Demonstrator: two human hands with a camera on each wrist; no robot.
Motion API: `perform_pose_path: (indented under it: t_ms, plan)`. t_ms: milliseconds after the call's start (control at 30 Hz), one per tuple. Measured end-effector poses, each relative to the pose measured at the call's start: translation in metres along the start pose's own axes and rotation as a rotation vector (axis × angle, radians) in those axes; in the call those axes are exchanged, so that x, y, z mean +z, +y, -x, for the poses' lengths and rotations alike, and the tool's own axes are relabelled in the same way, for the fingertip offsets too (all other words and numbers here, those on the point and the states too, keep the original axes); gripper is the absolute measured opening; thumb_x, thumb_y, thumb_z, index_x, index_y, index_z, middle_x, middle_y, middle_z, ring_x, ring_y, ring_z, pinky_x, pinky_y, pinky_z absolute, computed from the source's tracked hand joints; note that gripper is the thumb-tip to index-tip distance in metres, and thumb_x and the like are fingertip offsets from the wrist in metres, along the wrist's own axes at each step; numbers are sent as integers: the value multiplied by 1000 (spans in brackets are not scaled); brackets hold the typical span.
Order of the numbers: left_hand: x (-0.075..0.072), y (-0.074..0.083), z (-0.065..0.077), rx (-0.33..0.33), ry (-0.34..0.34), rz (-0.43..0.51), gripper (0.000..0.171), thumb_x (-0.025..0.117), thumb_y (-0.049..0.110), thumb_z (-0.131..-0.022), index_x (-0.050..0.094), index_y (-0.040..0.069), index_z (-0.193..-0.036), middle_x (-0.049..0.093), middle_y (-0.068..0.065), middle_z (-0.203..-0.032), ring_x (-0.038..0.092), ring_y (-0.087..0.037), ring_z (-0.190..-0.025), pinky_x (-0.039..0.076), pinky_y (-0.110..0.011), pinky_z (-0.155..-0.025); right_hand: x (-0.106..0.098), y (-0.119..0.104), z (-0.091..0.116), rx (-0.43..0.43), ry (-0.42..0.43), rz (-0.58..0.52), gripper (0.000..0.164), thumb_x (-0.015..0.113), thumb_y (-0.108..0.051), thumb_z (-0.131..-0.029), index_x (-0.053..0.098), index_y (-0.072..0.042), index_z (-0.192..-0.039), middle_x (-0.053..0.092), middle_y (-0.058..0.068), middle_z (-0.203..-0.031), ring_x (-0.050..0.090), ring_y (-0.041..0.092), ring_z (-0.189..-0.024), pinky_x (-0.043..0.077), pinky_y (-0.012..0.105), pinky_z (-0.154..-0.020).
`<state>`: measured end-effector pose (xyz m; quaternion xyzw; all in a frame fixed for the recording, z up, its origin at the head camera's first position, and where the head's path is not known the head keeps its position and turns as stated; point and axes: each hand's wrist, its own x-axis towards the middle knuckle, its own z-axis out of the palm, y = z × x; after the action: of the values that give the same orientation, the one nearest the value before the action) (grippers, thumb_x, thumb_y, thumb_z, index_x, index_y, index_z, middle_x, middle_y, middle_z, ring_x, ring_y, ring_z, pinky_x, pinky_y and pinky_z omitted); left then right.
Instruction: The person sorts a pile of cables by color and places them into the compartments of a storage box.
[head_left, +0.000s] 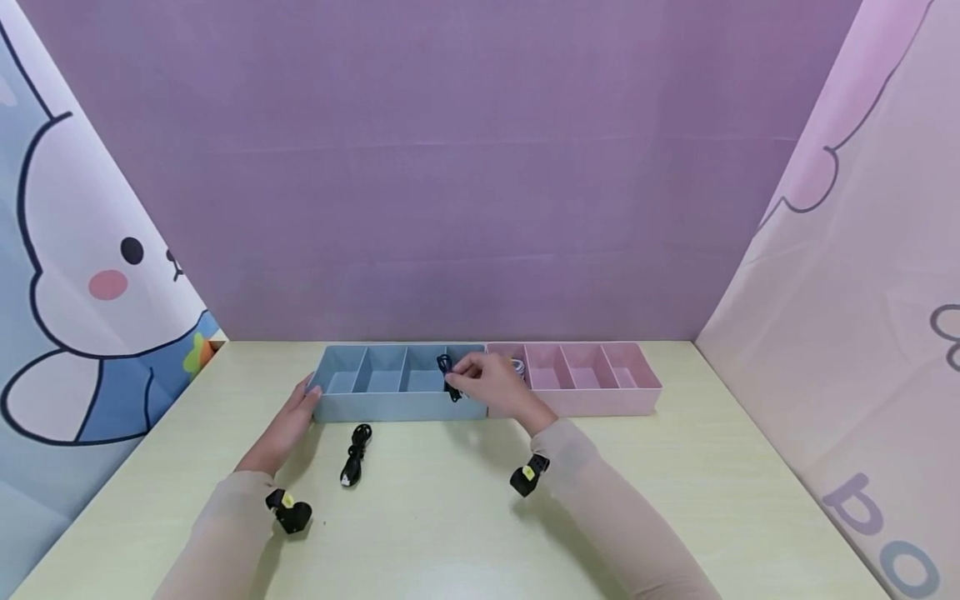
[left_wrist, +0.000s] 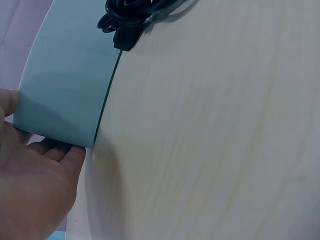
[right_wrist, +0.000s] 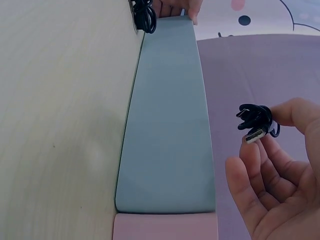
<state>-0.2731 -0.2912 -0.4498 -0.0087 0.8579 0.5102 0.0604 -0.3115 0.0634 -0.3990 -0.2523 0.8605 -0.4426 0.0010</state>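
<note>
My right hand [head_left: 498, 385] pinches a coiled black USB cable [head_left: 446, 367] between thumb and fingers. It hangs over the right part of the blue divided box [head_left: 397, 408]; the right wrist view shows the metal plug of this USB cable [right_wrist: 255, 135]. At the box's left end, my left hand [head_left: 288, 421] grips the end wall, thumb at the upper rim and fingers against the outside, as the left wrist view shows. A second bundled black cable [head_left: 356, 454] lies on the table in front of the box.
A pink divided box [head_left: 573, 405] adjoins the blue one on the right. Something white and coiled [head_left: 518, 367] sits in its leftmost compartment, partly hidden by my right hand. Behind the boxes rises a purple backdrop [head_left: 465, 208], with printed cloths on both sides.
</note>
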Motion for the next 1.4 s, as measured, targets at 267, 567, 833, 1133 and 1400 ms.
perform_pose_path:
  t_ms: [267,567,833,1133,1400]
  plan:
    - [0,1,0,-16,-3,-6,79,19,60,-105,-14,14,-160,-14,-21,-164,-14,-44,-148,-3,-70,-113,-5,3,-4,27,17,-3,20,68,-34,-97,72,-14,-101,67,0,-87,61,16,-76,53,32,-67]
    - [1,2,-1,-29,1,2,73,19,53,-108,-13,13,-160,-14,-21,-164,-14,-45,-148,-4,-71,-113,-11,8,-9,33,51,-21,19,69,-31,-97,72,-13,-100,66,3,-86,60,18,-73,52,31,-64]
    - [1,1,-2,-38,-4,3,72,19,53,-108,-13,15,-160,-14,-20,-165,-14,-44,-148,-4,-71,-113,-11,12,-15,45,76,15,17,70,-29,-96,72,-12,-99,65,0,-85,60,18,-74,52,30,-62]
    - [3,0,-2,-22,6,25,70,19,50,-109,-11,13,-160,-9,-22,-165,-10,-44,-149,0,-67,-116,-12,15,-18,67,65,41,19,69,-31,-97,71,-12,-101,66,-1,-87,63,16,-74,55,29,-64]
    - [2,-2,-3,-20,4,25,71,19,51,-108,-12,14,-160,-10,-22,-165,-11,-44,-148,-1,-67,-115,-13,14,-19,83,62,37,20,68,-31,-97,71,-12,-102,66,0,-87,63,18,-74,55,30,-62]
